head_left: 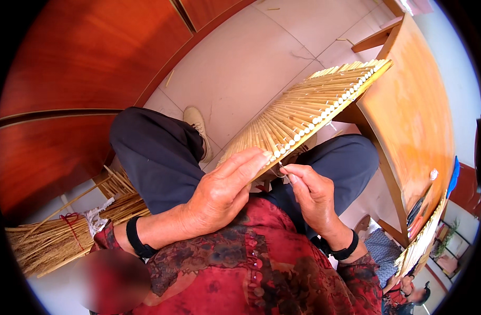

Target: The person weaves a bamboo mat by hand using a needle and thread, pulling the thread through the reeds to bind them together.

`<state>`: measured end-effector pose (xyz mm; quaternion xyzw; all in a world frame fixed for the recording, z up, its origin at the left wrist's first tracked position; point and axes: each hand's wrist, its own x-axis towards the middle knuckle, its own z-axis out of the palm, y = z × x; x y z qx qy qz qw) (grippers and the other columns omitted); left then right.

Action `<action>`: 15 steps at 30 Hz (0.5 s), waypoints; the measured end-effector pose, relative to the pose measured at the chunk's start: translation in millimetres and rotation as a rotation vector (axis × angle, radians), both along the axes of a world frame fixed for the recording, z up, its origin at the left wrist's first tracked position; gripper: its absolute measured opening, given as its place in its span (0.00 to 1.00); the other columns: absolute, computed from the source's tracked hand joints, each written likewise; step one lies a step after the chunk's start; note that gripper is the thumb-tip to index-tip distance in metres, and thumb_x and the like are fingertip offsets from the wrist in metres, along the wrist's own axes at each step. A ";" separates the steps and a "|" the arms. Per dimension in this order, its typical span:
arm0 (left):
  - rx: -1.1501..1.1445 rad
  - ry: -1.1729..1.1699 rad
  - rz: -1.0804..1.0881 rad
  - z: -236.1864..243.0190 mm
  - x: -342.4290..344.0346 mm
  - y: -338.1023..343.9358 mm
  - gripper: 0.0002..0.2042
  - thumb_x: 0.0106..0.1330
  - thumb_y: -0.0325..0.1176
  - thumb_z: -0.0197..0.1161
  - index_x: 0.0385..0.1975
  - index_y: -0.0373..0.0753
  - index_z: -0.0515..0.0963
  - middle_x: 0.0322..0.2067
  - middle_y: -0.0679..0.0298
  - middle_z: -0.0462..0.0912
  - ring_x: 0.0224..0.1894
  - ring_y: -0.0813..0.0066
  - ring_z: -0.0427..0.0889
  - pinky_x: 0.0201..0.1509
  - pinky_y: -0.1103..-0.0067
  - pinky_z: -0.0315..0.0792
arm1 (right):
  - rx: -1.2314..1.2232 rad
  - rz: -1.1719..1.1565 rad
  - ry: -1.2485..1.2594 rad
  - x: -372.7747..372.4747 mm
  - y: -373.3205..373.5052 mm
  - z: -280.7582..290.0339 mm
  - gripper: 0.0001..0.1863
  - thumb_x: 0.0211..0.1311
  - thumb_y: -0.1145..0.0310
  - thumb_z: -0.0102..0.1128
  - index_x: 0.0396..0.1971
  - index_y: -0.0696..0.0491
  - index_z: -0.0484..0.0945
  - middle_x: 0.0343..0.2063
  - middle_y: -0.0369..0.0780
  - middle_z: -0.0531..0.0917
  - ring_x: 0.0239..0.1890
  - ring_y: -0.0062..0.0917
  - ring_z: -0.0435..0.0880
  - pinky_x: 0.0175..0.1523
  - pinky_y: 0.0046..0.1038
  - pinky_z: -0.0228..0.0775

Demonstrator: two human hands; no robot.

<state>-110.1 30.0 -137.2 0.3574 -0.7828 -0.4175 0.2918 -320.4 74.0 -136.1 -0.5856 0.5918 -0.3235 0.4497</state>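
A panel of pale straw stalks (pixel 287 113), laid side by side and stitched together with thread, rests slanted over my lap. A thin yellow strip runs along its right edge, where the cut stalk ends show. My left hand (pixel 222 191) grips the panel's near corner, its thumb side against the last stalks. Just right of that corner, my right hand (pixel 314 195) pinches a thin, shiny curved piece like a needle (pixel 281 168) close under the edge. Its far end is hidden by the panel.
A bundle of dry stalks (pixel 46 244) tied with red string lies at my left, beside a reddish wooden cabinet (pixel 77 58). An orange wooden table (pixel 421 100) stands on the right, with dark-handled tools (pixel 416 212) on it. Another person (pixel 400 294) sits at the lower right by another stalk panel.
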 end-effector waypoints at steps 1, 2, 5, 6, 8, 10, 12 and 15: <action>0.002 0.000 0.002 0.2 0.1 0.1 0.30 0.48 0.09 0.58 0.56 0.32 0.69 0.53 0.47 0.73 0.56 0.51 0.75 0.55 0.72 0.73 | 0.002 0.002 0.000 0.4 -0.9 0.2 0.10 0.63 0.80 0.54 0.43 0.57 0.77 0.36 0.44 0.84 0.35 0.32 0.85 0.40 0.23 0.74; 0.000 -0.002 0.004 0.6 -0.1 0.2 0.30 0.48 0.09 0.58 0.56 0.32 0.69 0.53 0.47 0.73 0.56 0.51 0.75 0.54 0.72 0.74 | 0.003 0.006 0.000 0.9 -1.7 0.5 0.10 0.63 0.80 0.54 0.43 0.57 0.77 0.35 0.44 0.84 0.35 0.32 0.85 0.39 0.23 0.74; -0.006 -0.004 0.011 1.3 0.0 0.3 0.30 0.48 0.09 0.58 0.56 0.32 0.70 0.53 0.47 0.73 0.56 0.52 0.75 0.54 0.72 0.74 | -0.002 0.011 -0.002 2.6 -3.9 1.5 0.10 0.62 0.80 0.54 0.43 0.57 0.77 0.35 0.44 0.84 0.35 0.32 0.85 0.39 0.23 0.73; -0.011 -0.004 0.015 1.4 0.1 0.2 0.30 0.48 0.09 0.58 0.56 0.32 0.70 0.53 0.48 0.73 0.56 0.52 0.75 0.53 0.73 0.74 | -0.009 0.011 -0.003 3.1 -4.7 1.6 0.10 0.62 0.80 0.54 0.43 0.57 0.77 0.35 0.44 0.84 0.35 0.32 0.85 0.39 0.23 0.73; -0.011 -0.003 0.021 0.3 1.4 0.6 0.30 0.48 0.09 0.58 0.56 0.32 0.70 0.53 0.48 0.73 0.56 0.53 0.75 0.53 0.73 0.74 | 0.000 0.012 -0.006 3.5 -5.8 1.5 0.10 0.62 0.81 0.54 0.43 0.57 0.77 0.35 0.44 0.84 0.35 0.32 0.85 0.39 0.23 0.73; -0.009 0.000 0.028 -0.2 2.5 0.8 0.30 0.48 0.09 0.57 0.56 0.32 0.70 0.53 0.48 0.73 0.55 0.53 0.76 0.53 0.73 0.74 | 0.009 0.013 -0.008 4.3 -6.9 1.7 0.10 0.62 0.81 0.54 0.43 0.57 0.77 0.35 0.44 0.84 0.35 0.32 0.85 0.39 0.23 0.73; -0.008 0.004 0.027 0.2 3.2 0.2 0.29 0.48 0.09 0.57 0.56 0.31 0.70 0.53 0.48 0.73 0.55 0.54 0.76 0.52 0.74 0.74 | 0.030 0.018 -0.009 5.1 -8.6 2.2 0.10 0.62 0.81 0.54 0.43 0.57 0.77 0.35 0.44 0.84 0.35 0.32 0.85 0.39 0.23 0.73; -0.010 0.001 0.027 -0.3 4.0 -0.1 0.29 0.49 0.09 0.57 0.56 0.31 0.70 0.53 0.47 0.73 0.54 0.54 0.77 0.52 0.75 0.75 | 0.032 0.003 -0.025 6.6 -8.8 2.6 0.10 0.63 0.81 0.54 0.43 0.58 0.77 0.35 0.44 0.84 0.35 0.30 0.85 0.39 0.22 0.73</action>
